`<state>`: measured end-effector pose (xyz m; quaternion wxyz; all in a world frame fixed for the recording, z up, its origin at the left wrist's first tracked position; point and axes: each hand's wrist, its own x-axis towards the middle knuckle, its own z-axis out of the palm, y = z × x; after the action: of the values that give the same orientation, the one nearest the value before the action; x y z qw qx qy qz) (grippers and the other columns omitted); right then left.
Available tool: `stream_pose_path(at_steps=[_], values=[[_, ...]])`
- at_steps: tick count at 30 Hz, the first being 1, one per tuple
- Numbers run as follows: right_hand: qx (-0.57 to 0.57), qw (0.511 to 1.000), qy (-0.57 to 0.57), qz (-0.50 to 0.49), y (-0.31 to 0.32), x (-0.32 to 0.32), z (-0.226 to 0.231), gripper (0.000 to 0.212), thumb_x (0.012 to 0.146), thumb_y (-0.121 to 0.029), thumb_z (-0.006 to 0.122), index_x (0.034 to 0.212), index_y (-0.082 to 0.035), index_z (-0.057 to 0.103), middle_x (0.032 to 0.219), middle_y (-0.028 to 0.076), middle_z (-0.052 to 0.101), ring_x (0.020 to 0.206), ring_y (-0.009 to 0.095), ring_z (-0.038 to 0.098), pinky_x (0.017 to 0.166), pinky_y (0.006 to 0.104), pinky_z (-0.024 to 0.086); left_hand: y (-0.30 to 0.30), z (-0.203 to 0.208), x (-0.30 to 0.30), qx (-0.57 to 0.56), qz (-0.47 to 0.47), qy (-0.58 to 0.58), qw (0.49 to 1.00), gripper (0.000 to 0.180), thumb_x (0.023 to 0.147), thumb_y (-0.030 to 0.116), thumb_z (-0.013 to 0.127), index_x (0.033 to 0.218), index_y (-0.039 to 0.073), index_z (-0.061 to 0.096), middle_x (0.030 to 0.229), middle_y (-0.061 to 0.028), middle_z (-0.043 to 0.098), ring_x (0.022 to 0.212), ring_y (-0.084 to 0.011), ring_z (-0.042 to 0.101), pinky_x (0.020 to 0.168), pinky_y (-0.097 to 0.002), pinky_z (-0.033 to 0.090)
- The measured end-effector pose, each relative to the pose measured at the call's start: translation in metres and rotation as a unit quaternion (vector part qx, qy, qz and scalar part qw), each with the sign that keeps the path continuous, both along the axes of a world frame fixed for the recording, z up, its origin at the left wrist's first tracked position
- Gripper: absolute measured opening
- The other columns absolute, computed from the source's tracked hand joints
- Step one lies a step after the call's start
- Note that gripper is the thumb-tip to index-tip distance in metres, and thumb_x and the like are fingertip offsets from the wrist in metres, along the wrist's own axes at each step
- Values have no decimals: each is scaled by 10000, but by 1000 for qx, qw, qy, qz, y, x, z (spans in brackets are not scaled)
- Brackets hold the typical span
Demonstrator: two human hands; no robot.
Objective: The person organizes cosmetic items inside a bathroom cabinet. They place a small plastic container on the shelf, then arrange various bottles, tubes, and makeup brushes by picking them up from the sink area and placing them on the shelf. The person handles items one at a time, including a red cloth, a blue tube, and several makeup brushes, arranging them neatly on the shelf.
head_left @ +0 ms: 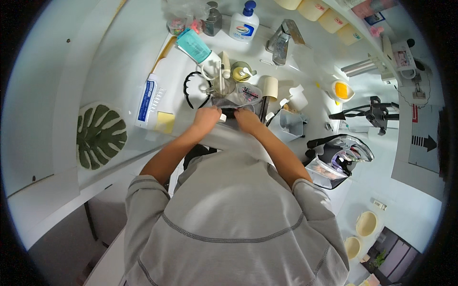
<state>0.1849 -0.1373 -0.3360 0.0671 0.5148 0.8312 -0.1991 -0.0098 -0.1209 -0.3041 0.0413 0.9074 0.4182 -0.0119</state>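
Both hands meet at the near edge of the white counter, over a dark, partly see-through pouch (230, 113). My left hand (208, 119) has its fingers closed at the pouch's left side, beside a small white piece (223, 117). My right hand (247, 120) is closed at its right side. The fingertips are partly hidden, and the pouch's contents cannot be made out. Just beyond is a clear tub (250, 93) of small colourful bits. A glass mug (223, 86) stands behind the pouch, with a black toothed headband (187, 90) to its left.
At the back stand a white pump bottle (244, 26) with a blue top and a metal faucet (283, 42). A toothpaste box (146, 101) and a leaf-patterned mat (101, 136) are left. A clear bin (290, 125) and an open black bag (336, 162) are right.
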Motion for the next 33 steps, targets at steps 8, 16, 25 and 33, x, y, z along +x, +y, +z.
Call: stream_pose_path(at_steps=[8,16,25,33], values=[[4,992,-92,-85,26,-28,-54,262,749,-55,553,1001,16,551,1038,208,571,946,304,586,809,381,485,-2,1,6,-15,48,13,999,97,730,98,538,817,91,578,755,-60,588,637,-232,628,523,-356,496],[-38,994,-66,-73,39,-17,-64,271,738,-81,574,993,6,543,1034,198,578,945,331,584,812,412,476,-5,12,-1,-68,103,-14,992,129,730,94,553,858,86,568,801,-74,593,710,-256,623,571,-378,495],[-83,991,-14,-107,28,-21,-52,284,777,-123,489,1026,4,539,999,217,599,906,340,603,803,436,469,2,34,-18,-170,202,-99,959,253,750,176,613,958,50,543,934,-116,594,852,-317,587,696,-424,468],[-75,995,-48,-44,30,-31,2,313,831,-140,448,1104,-42,564,1085,152,603,974,301,598,825,400,472,4,38,-42,-158,260,-216,928,275,744,238,646,929,57,555,908,-140,596,853,-347,561,704,-422,439]])
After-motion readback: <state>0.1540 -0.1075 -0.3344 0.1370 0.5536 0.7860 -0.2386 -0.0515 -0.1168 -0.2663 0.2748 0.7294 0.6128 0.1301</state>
